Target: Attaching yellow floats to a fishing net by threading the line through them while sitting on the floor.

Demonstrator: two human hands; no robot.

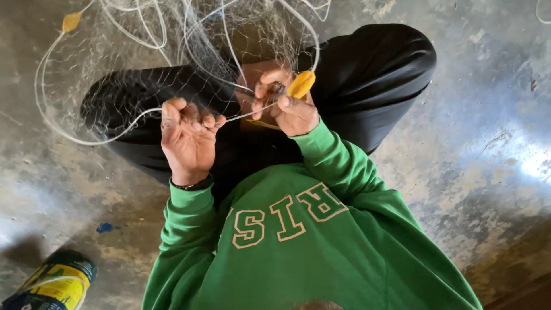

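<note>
Over the lap, the left hand (188, 138) grips a thin white cord (109, 129) of the fine grey mesh fishing net (189, 40); the right hand (287, 103) pinches a yellow oval plastic float (301, 84) on it.

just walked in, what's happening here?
A person in a green sweatshirt sits on a concrete floor with a fishing net spread over the lap. The left hand pinches the white cord along the net's edge, pulled taut. The right hand works at that cord beside a yellow float. Another float sits farther along. A can lies on the floor.
</note>
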